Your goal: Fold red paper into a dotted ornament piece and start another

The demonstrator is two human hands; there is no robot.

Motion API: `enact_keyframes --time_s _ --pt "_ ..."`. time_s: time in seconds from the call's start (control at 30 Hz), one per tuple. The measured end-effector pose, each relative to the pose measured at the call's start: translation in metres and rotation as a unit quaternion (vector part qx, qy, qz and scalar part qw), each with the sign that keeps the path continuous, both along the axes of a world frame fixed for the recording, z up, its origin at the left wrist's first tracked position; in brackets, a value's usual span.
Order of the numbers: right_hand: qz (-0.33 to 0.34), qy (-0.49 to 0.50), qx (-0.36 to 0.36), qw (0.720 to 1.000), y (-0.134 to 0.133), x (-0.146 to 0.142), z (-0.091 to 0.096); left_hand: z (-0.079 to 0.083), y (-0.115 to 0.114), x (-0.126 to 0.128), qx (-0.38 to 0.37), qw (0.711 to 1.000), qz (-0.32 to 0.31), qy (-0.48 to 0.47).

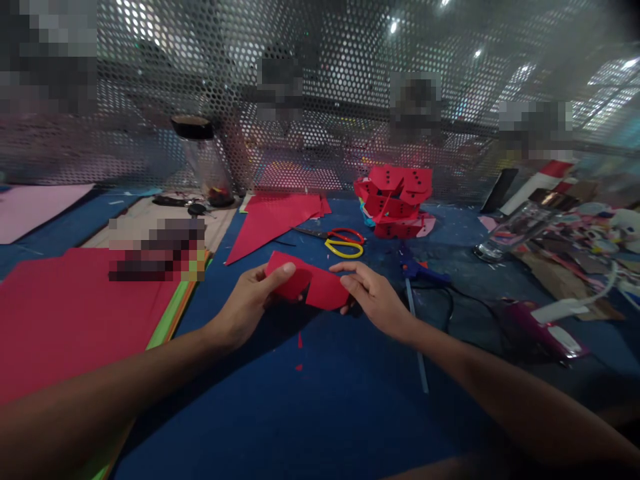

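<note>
Left hand (pixel 247 303) and right hand (pixel 375 297) each clamped on red paper piece (pixel 320 285); scissors (pixel 344 242) lay just beyond grip. Looked mid-fold; creasing needed steady pinches.

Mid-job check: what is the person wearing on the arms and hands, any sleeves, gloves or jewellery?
Nothing worn shows. The left hand and right hand are bare, without gloves, and no ring, watch or bracelet is visible. The left forearm and right forearm are uncovered to the frame's edge, so no sleeve is in view.
</note>
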State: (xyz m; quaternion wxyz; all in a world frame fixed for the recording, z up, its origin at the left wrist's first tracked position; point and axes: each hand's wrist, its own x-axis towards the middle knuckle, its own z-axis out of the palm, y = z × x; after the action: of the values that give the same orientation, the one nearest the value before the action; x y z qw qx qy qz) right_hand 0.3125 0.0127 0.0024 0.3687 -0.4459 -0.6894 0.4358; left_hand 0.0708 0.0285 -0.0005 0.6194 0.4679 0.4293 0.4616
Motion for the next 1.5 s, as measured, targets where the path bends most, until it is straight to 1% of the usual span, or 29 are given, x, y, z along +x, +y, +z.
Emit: enact_keyframes --time_s 0.13,0.23,0.33,0.43,0.47,0.5,0.57,0.63,0.7,0.73,0.83,0.93,1.03,1.13,1.23,1.27,1.37,1.4,1.47,1.5 --pt "0.012 -0.023 0.0 1.0 -0.002 -0.001 -0.002 -0.002 -0.001 0.0 -0.026 1.0 0.013 0.01" --pt "0.022 -0.054 0.018 0.998 -0.002 -0.001 -0.002 0.0 -0.001 0.001 -0.04 0.999 0.02 -0.003" --pt "0.009 -0.133 0.082 0.988 0.004 0.004 0.005 0.003 -0.002 0.001 -0.045 0.999 0.017 -0.016" --pt "-0.03 -0.193 0.158 0.968 0.011 0.023 0.019 0.004 -0.002 0.001 -0.05 0.998 0.022 -0.025" --pt "-0.061 -0.223 0.186 0.955 0.013 0.034 0.024 0.004 -0.001 0.0 -0.049 0.998 0.024 -0.028" --pt "-0.101 -0.268 0.215 0.934 0.013 0.047 0.029 0.004 -0.001 -0.001 -0.048 0.998 0.026 -0.03" --pt "-0.173 -0.373 0.235 0.881 0.011 0.077 0.034 0.006 -0.001 -0.002 -0.039 0.998 0.03 -0.031" --pt "-0.223 -0.477 0.214 0.823 0.005 0.108 0.032 0.008 0.0 -0.003 -0.025 0.999 0.037 -0.031" --pt "-0.235 -0.571 0.173 0.767 -0.002 0.134 0.025 0.012 0.001 -0.003 -0.012 0.999 0.04 -0.035" --pt "-0.229 -0.584 0.163 0.762 -0.005 0.143 0.02 0.015 0.002 -0.004 -0.006 0.998 0.04 -0.038" --pt "-0.206 -0.601 0.153 0.757 -0.009 0.155 0.008 0.024 0.004 -0.005 0.013 0.998 0.048 -0.04" --pt "-0.19 -0.609 0.156 0.754 -0.004 0.153 0.0 0.033 0.004 -0.012 0.021 0.997 0.053 -0.042" --pt "-0.193 -0.601 0.166 0.758 0.001 0.149 -0.005 0.038 -0.001 -0.025 0.03 0.997 0.058 -0.041" --pt "-0.206 -0.579 0.175 0.769 0.0 0.15 -0.008 0.039 -0.006 -0.04 0.024 0.996 0.078 -0.039" --pt "-0.229 -0.559 0.177 0.777 -0.005 0.155 -0.008 0.033 -0.009 -0.051 0.003 0.994 0.099 -0.041" --pt "-0.24 -0.541 0.176 0.787 -0.006 0.156 -0.007 0.03 -0.01 -0.053 -0.004 0.994 0.104 -0.042" --pt "-0.264 -0.451 0.175 0.835 -0.009 0.155 -0.002 0.023 -0.008 -0.057 -0.023 0.992 0.117 -0.049" --pt "-0.267 -0.422 0.175 0.848 -0.009 0.152 0.002 0.022 -0.007 -0.058 -0.026 0.991 0.12 -0.052" --pt "-0.269 -0.394 0.17 0.862 -0.011 0.139 0.011 0.021 -0.006 -0.061 -0.027 0.99 0.126 -0.057" --pt "-0.264 -0.363 0.156 0.88 -0.012 0.13 0.017 0.021 -0.005 -0.062 -0.026 0.99 0.127 -0.058"
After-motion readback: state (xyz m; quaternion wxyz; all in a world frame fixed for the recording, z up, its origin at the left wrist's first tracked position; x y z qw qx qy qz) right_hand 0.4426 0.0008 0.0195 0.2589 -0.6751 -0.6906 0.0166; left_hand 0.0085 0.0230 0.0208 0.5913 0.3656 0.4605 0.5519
